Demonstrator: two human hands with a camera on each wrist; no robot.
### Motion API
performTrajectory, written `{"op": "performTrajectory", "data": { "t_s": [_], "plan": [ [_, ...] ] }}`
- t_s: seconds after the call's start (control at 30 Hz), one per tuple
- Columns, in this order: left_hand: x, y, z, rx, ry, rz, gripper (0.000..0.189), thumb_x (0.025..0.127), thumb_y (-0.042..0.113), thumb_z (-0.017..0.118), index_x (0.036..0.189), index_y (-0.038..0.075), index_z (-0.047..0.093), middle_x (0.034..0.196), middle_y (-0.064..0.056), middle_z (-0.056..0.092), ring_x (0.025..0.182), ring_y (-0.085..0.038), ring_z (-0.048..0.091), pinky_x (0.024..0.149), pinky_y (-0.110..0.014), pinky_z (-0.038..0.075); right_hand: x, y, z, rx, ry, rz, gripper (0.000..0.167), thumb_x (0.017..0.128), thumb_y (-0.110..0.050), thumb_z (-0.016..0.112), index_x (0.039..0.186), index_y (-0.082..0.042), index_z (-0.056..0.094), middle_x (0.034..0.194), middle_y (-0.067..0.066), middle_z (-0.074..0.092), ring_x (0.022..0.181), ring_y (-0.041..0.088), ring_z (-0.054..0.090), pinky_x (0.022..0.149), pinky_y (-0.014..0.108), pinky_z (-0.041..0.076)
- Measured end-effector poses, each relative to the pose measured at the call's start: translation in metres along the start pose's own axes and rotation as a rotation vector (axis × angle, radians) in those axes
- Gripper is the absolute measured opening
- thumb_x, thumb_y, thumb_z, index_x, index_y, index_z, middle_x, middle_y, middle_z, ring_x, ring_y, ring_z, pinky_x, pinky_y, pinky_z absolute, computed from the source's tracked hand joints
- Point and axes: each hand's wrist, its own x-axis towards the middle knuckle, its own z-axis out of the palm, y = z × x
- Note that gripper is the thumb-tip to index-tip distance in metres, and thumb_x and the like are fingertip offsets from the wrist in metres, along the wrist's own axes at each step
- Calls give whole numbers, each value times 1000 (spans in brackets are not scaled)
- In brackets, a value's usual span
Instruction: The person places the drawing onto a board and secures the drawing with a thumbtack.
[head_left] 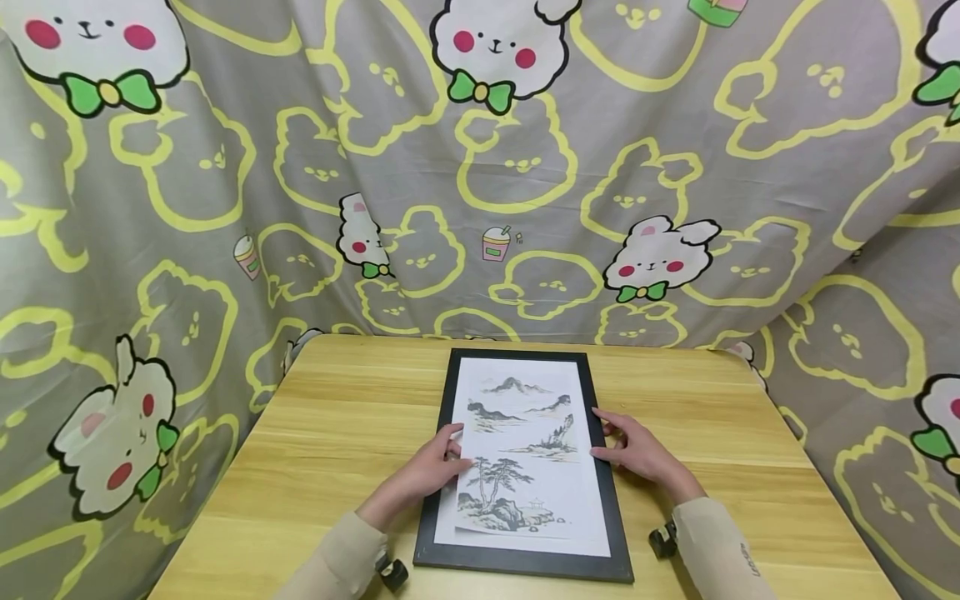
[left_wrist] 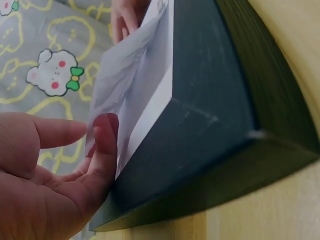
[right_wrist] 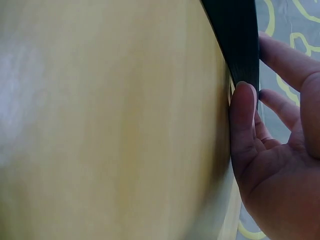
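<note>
A black picture frame lies on the table, with a white paper print of ink mountains, trees and rocks within its border. In the left wrist view the sheet stands raised along one side, above a white surface. My left hand pinches that left edge of the sheet between thumb and fingers; one fingertip is partly covered by it. At the opposite side, my right hand holds the frame's right edge. In the right wrist view, thumb and fingers of the right hand meet the dark rim.
The wooden table extends on both sides of the frame. A grey curtain with cartoon rabbits hangs behind and around it. Small black devices are strapped at both wrists, over beige sleeves.
</note>
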Motion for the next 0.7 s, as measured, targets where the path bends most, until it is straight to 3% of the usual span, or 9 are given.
{"op": "performTrajectory", "data": {
  "t_s": [0.47, 0.7],
  "plan": [
    [-2, 1, -2, 120, 0, 30, 75, 97, 9, 70, 158, -3, 29, 97, -6, 60, 75, -17, 61, 67, -28, 47, 1, 3, 1, -6, 2, 1, 83, 88, -30, 84, 158, -10, 43, 122, 17, 55, 68, 20, 57, 58, 29, 52],
    [-5, 3, -3, 133, -7, 51, 77, 95, 9, 72, 158, -5, 29, 97, -7, 60, 71, -17, 62, 64, -28, 48, 0, 2, 1, -1, 7, 11, 83, 88, -29, 84, 158, -11, 44, 122, 16, 55, 68, 19, 57, 58, 28, 52]
  ]
}}
